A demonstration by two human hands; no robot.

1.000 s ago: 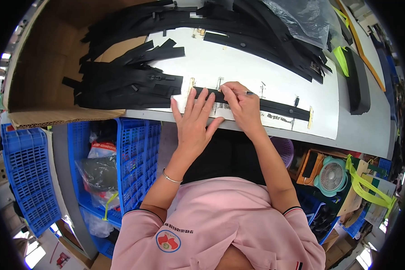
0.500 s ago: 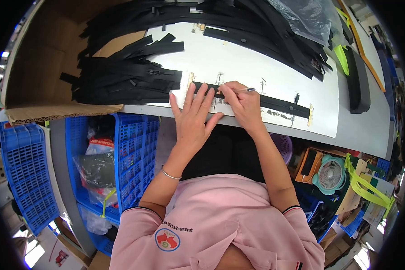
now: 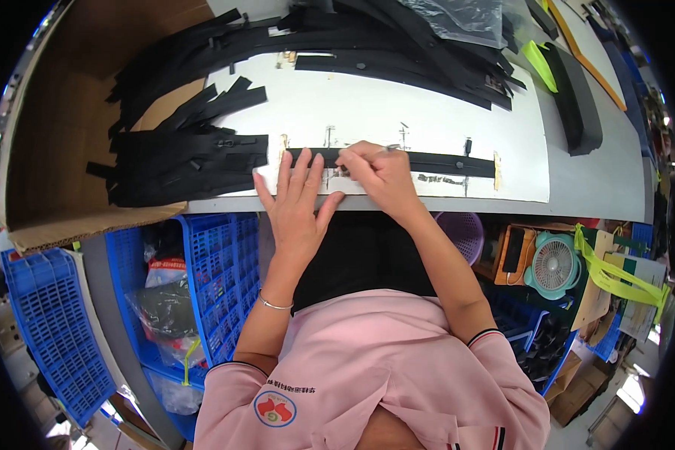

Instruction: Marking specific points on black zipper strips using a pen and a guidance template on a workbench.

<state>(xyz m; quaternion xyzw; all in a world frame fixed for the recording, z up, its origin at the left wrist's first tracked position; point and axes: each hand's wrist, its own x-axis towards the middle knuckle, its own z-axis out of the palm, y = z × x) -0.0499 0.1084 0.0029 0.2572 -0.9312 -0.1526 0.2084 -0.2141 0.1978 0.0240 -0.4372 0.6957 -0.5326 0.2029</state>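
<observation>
The fingers (image 3: 298,176) of the left hand (image 3: 295,217) lay flat and slightly spread, thumb held apart, their tips resting on the left part of a long black strip (image 3: 442,163). Just beside them, the right hand (image 3: 382,184) had its thumb and fingertips pinched together on a slim pen-like tool (image 3: 388,149), whose upper end showed above the knuckles; its tip, near the strip, was too hidden to make out. The strip ran sideways beneath both hands along the near part of a white board (image 3: 534,161), between two yellowish tape pieces (image 3: 496,171) at its ends. Dark marks (image 3: 440,180) stood on the board above and below it.

To the left, a pile of black zipper strips (image 3: 180,169) lay partly on the board and partly in an open cardboard box (image 3: 56,120). Across the far side spread a larger heap of black strips (image 3: 397,34), with a clear plastic bag (image 3: 465,19) on its right. Farther right, on the grey tabletop (image 3: 611,176), sat a long black block (image 3: 571,105) with a neon-yellow ribbon (image 3: 538,65) at its side. Below the tabletop's edge were a blue basket (image 3: 221,289), a purple basket (image 3: 463,236) and a teal fan (image 3: 555,264).
</observation>
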